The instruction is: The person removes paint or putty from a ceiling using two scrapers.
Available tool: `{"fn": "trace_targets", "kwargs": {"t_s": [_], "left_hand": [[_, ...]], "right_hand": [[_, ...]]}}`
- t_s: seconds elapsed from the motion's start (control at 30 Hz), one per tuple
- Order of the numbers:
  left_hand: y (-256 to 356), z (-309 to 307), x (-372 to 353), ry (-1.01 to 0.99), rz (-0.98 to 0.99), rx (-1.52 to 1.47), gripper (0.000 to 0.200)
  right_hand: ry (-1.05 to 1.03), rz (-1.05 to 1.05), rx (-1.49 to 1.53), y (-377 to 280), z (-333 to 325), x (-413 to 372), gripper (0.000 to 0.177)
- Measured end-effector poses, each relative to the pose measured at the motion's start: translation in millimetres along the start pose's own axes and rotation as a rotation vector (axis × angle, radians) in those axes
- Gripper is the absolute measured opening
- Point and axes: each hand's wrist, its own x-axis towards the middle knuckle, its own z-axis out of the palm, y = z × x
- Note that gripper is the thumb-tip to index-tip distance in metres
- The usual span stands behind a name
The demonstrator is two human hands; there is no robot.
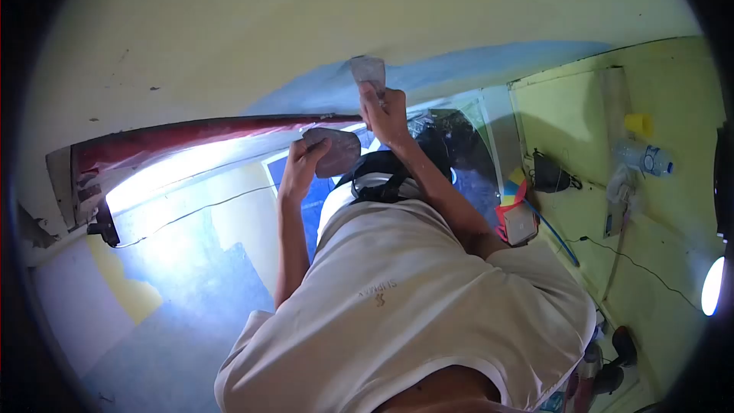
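Observation:
My right hand (388, 117) grips a putty knife (369, 70), its grey blade against the wall beside a blue-painted patch (459, 63). Lower and to the left, my left hand (303, 168) is closed around a wider, dusty grey scraper blade (339, 154), held away from the wall in front of my waist. Both handles are mostly covered by my fingers. The wall (306, 23) is pale yellow with a few dark specks.
A red-edged ledge (191, 141) with a bright lamp below runs along the left. On the right are a plastic bottle (654, 160), a yellow cup (638, 124), a dark bag (552, 173), hanging cables and another lit lamp (712, 286).

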Motion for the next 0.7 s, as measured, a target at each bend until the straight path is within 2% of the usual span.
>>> {"fn": "trace_targets", "kwargs": {"t_s": [0.1,0.13,0.17,0.2,0.27,0.37,0.43,0.5,0.53,0.6,0.7], "left_hand": [[-6,0,-2,0.024,-0.016,0.03,0.021],[-6,-1,-5,0.023,-0.013,0.037,0.022],[-1,-1,-1,0.02,0.01,0.047,0.022],[-4,1,2,0.114,0.062,0.031,0.023],[-6,-9,4,0.059,0.015,0.017,0.023],[-8,-9,-3,0.046,-0.032,0.004,0.022],[0,-6,0,0.0,-0.003,-0.001,0.021],[-15,-15,10,0.045,0.019,0.022,0.022],[-18,-19,13,0.056,0.004,0.056,0.022],[-8,-13,4,0.046,-0.041,0.017,0.022],[-4,-9,4,0.057,0.006,-0.013,0.022]], "right_hand": [[-0.004,-0.018,-0.08,2,6,9,0.061],[0.054,-0.107,-0.079,13,5,7,0.059],[0.048,-0.073,-0.051,15,2,3,0.057],[0.039,-0.051,-0.026,13,-1,1,0.056],[0.003,-0.051,0.112,17,0,1,0.054],[0.034,0.045,0.083,19,6,1,0.055],[0.013,0.027,0.095,1,5,-1,0.055],[-0.007,0.006,0.177,-12,11,-2,0.055],[0.009,0.033,0.059,-13,12,0,0.054],[0.015,0.039,0.055,-1,8,-8,0.054],[0.0,-0.022,0.109,4,11,0,0.054]]}}
